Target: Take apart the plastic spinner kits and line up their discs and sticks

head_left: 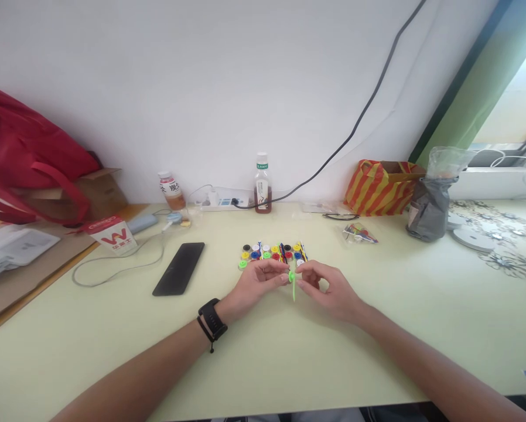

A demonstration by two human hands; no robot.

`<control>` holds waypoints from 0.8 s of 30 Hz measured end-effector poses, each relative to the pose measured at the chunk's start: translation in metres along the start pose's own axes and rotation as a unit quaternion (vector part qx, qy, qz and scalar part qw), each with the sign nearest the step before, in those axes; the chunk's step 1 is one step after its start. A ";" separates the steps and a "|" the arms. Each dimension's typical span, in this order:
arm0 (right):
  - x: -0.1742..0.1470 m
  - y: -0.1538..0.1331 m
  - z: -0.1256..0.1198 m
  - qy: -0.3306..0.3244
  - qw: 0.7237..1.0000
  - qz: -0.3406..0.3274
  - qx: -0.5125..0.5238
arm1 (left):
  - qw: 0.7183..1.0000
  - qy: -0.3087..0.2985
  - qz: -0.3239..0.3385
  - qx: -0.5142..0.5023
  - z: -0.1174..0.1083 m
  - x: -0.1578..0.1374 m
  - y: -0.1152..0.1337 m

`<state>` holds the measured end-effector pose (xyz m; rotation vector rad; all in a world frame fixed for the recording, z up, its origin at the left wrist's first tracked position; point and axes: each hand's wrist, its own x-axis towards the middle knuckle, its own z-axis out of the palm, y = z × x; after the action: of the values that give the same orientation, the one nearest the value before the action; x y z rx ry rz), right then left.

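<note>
Between my hands is a small bright green disc, and a thin green strip hangs down from it. My left hand, with a black watch at the wrist, pinches the disc from the left between thumb and fingers. From the right, the thumb and index finger of my right hand close on the green piece at its edge; the exact contact is small and partly hidden. Just beyond my fingers lie rows of small coloured discs with thin coloured strips among them, partly covered by my hands.
A black phone lies left of my arm. Farther back stand two drink bottles, a power strip and a striped bag. A small packet of coloured pieces lies to the right. A black cable crosses the wall.
</note>
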<state>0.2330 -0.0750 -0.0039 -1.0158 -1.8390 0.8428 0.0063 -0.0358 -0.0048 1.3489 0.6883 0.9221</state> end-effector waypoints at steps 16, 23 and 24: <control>-0.002 0.004 0.000 0.004 1.000 -0.009 -0.017 | 1.000 -0.009 -0.006 -0.016 0.001 -0.001 -0.002; 0.000 0.003 -0.006 -0.026 0.999 -0.032 -0.025 | 1.000 0.003 -0.012 -0.015 0.001 -0.001 -0.002; 0.001 0.004 -0.006 -0.029 0.999 -0.029 -0.030 | 1.000 0.004 -0.012 -0.014 0.001 -0.001 -0.002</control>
<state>0.2392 -0.0717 -0.0040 -0.9783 -1.9445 0.7939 0.0072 -0.0372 -0.0066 1.3101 0.6943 0.9157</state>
